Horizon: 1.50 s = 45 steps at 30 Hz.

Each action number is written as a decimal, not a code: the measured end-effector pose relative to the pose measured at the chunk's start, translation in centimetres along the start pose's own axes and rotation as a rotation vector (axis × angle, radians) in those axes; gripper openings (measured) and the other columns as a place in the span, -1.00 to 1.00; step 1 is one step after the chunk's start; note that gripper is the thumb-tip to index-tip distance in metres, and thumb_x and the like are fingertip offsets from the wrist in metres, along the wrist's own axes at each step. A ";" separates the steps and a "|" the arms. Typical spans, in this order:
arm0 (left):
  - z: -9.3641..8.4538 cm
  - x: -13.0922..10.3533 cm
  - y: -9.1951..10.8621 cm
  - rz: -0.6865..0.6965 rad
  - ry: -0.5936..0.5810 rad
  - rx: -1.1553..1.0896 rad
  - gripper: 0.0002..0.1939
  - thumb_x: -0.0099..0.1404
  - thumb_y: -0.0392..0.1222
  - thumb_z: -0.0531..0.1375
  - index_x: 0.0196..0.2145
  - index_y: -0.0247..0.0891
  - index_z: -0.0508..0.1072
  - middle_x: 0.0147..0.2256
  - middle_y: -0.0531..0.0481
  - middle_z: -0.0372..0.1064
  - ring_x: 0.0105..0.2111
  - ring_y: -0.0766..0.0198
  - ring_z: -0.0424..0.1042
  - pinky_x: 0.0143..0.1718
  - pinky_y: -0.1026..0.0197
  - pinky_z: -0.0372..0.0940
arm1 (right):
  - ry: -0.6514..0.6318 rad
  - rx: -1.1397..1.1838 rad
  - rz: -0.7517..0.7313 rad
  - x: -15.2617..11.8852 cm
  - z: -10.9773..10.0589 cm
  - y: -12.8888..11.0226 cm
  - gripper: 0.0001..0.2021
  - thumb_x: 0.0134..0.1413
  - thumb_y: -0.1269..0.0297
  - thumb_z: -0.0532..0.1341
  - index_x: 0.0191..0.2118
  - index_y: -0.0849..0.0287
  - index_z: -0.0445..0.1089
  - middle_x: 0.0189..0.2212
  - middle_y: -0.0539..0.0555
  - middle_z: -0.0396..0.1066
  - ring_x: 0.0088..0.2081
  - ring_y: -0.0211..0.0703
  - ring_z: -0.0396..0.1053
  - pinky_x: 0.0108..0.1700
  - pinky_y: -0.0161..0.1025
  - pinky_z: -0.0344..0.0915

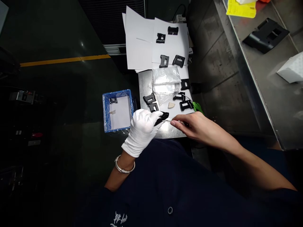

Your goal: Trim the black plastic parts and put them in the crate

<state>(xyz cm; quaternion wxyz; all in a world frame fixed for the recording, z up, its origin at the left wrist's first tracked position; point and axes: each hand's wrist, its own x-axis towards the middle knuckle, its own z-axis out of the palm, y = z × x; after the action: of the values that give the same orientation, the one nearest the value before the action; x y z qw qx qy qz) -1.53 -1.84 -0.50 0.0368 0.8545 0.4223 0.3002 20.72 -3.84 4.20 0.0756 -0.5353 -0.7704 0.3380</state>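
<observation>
My left hand (142, 128), in a white glove, is closed on a black plastic part (162, 118) near the front edge of the metal table (165, 131). My right hand (191, 125), bare, pinches a thin metal tool (167, 120) whose tip meets the part. Just beyond my left hand lie two black frames (149, 98), and others (186, 105) lie on the right side. A small beige piece (171, 105) rests between them. Behind it is a stack of clear plastic bags (166, 78).
White sheets (139, 47) with several black parts cover the far end. A blue bin (103, 113) stands left of the table. Beside the right-hand parts is a green-handled tool (198, 107). A raised metal shelf (258, 78) at the right holds a larger black housing (266, 35).
</observation>
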 end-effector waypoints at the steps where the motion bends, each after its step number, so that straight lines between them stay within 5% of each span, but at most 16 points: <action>1: 0.0 -0.1 0.0 -0.006 0.020 -0.030 -0.76 0.38 -0.05 0.25 -0.16 -0.28 0.53 -0.37 -0.05 0.54 -0.30 0.18 0.50 -0.18 0.14 0.29 | -0.061 0.134 0.002 0.1 -0.3 0.4 -0.54 0.37 -0.09 0.05 -0.31 0.16 0.49 -0.57 -0.01 0.35 -0.55 -0.27 0.22 -0.49 -0.28 0.01; 5: -0.4 -0.3 0.2 -0.079 0.097 -0.171 -0.76 0.29 -0.06 0.35 -0.22 -0.30 0.53 -0.35 -0.04 0.55 -0.33 0.22 0.50 -0.21 0.16 0.35 | -0.064 0.417 0.022 -0.3 -0.9 0.9 -0.58 0.33 -0.07 0.12 -0.35 0.16 0.47 -0.56 -0.03 0.31 -0.53 -0.29 0.21 -0.50 -0.31 0.11; 10: -0.5 -0.4 0.6 -0.195 0.111 -0.319 -0.71 0.22 -0.05 0.40 -0.21 -0.29 0.55 -0.33 -0.04 0.56 -0.33 0.23 0.53 -0.25 0.17 0.41 | 0.266 0.308 -0.041 -1.1 0.8 0.1 -0.72 0.35 0.09 0.16 -0.28 0.16 0.46 -0.43 0.02 0.43 -0.43 -0.25 0.33 -0.39 -0.30 0.22; 14: -0.4 -0.5 0.9 -0.251 0.078 -0.375 -0.70 0.21 -0.05 0.40 -0.18 -0.28 0.56 -0.28 -0.06 0.57 -0.30 0.19 0.55 -0.23 0.16 0.44 | 0.493 0.108 -0.251 -1.1 2.7 -0.1 -0.86 0.30 0.23 0.23 -0.11 0.16 0.43 -0.39 0.04 0.46 -0.45 -0.25 0.34 -0.39 -0.29 0.23; 20: -0.4 -0.5 1.0 -0.244 0.010 -0.419 -0.73 0.24 -0.16 0.37 -0.11 -0.27 0.52 -0.19 -0.08 0.58 -0.20 0.15 0.58 -0.11 0.12 0.48 | 0.442 -0.213 -0.478 -0.7 3.7 0.3 -0.66 0.31 0.38 0.15 0.17 0.18 0.33 -0.37 0.02 0.45 -0.49 -0.30 0.27 -0.47 -0.30 0.09; 25: -0.5 -0.7 1.3 -0.300 -0.091 -0.474 -0.66 0.20 -0.28 0.37 -0.05 -0.26 0.50 -0.13 -0.07 0.58 -0.13 0.13 0.58 -0.03 0.11 0.49 | 0.465 -0.392 -0.513 0.1 3.2 0.2 -0.75 0.29 0.47 0.10 0.01 0.20 0.43 -0.49 -0.03 0.39 -0.54 -0.32 0.20 -0.51 -0.28 -0.04; 28: -0.3 -0.8 1.3 -0.331 -0.136 -0.530 -0.64 0.18 -0.25 0.39 -0.05 -0.25 0.50 -0.13 -0.07 0.58 -0.15 0.14 0.59 -0.07 0.13 0.50 | 0.372 -0.292 -0.561 0.3 2.4 0.6 -0.80 0.30 0.43 0.12 -0.06 0.17 0.46 -0.48 -0.02 0.40 -0.54 -0.31 0.22 -0.50 -0.28 -0.01; 30: -0.1 -0.8 1.3 -0.336 -0.105 -0.563 -0.66 0.20 -0.19 0.39 -0.08 -0.26 0.51 -0.17 -0.06 0.59 -0.19 0.17 0.60 -0.13 0.16 0.50 | 0.349 -0.070 -0.509 0.0 1.8 0.7 -0.85 0.30 0.33 0.16 -0.12 0.12 0.47 -0.43 0.02 0.45 -0.50 -0.26 0.29 -0.47 -0.28 0.10; 36: -0.7 -0.9 1.1 -0.375 -0.007 -0.572 -0.71 0.20 -0.12 0.40 -0.14 -0.25 0.54 -0.27 -0.01 0.59 -0.33 0.23 0.60 -0.28 0.21 0.51 | 0.670 0.416 0.024 -1.4 0.7 0.9 -0.76 0.20 0.02 0.28 -0.32 0.08 0.44 -0.53 0.01 0.32 -0.53 -0.19 0.23 -0.46 -0.19 0.21; 41: -1.2 -0.7 1.5 -0.362 0.021 -0.555 -0.71 0.19 -0.12 0.41 -0.16 -0.24 0.55 -0.27 -0.01 0.59 -0.33 0.25 0.59 -0.30 0.24 0.50 | 0.581 0.581 0.061 -0.9 1.9 1.3 -0.64 0.22 -0.07 0.25 -0.41 0.10 0.32 -0.59 -0.05 0.15 -0.56 -0.26 0.12 -0.51 -0.23 0.12; 45: -1.3 -0.8 1.6 -0.366 0.025 -0.533 -0.71 0.18 -0.10 0.41 -0.16 -0.25 0.56 -0.26 -0.04 0.59 -0.30 0.22 0.59 -0.25 0.21 0.51 | 0.501 0.532 0.064 -1.1 2.1 1.1 -0.68 0.25 -0.01 0.25 -0.38 0.11 0.33 -0.54 -0.04 0.20 -0.53 -0.28 0.16 -0.48 -0.26 0.14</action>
<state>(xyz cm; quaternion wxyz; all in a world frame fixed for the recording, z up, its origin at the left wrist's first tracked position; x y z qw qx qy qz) -1.45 -3.67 0.69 0.3077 0.7209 0.4758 0.3991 21.00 -5.54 2.24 0.3881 -0.5870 -0.5958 0.3871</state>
